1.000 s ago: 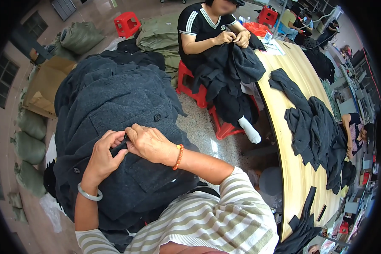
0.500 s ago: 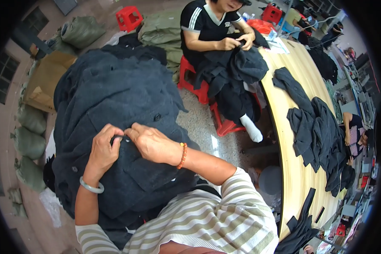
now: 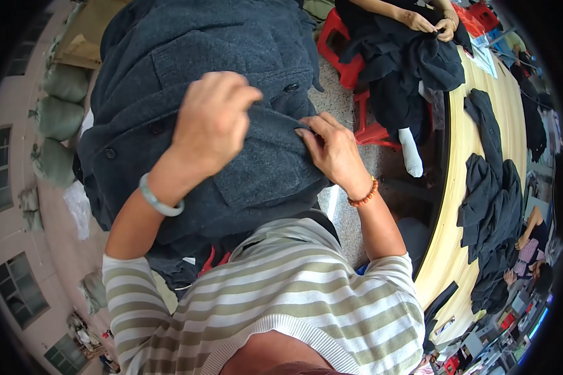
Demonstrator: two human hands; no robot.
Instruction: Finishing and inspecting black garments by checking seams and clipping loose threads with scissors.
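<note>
A dark grey coat with a flap pocket lies spread over a heap of the same cloth in front of me. Dark buttons show on it, one button at the left and another button farther up. My left hand is raised over the coat's middle, slightly blurred, its fingers curled together; whatever they hold is hidden. With thumb and fingers my right hand pinches the coat's edge on the right and draws the cloth taut.
A co-worker's hands handle dark cloth at the upper right, beside red plastic stools. A long wooden table curves down the right side, with dark garments on it. Stuffed sacks and a cardboard box stand at the left.
My view has shifted downward. My hands, close together at one spot of the coat before, are now apart: the left is lifted, the right holds the edge farther right.
</note>
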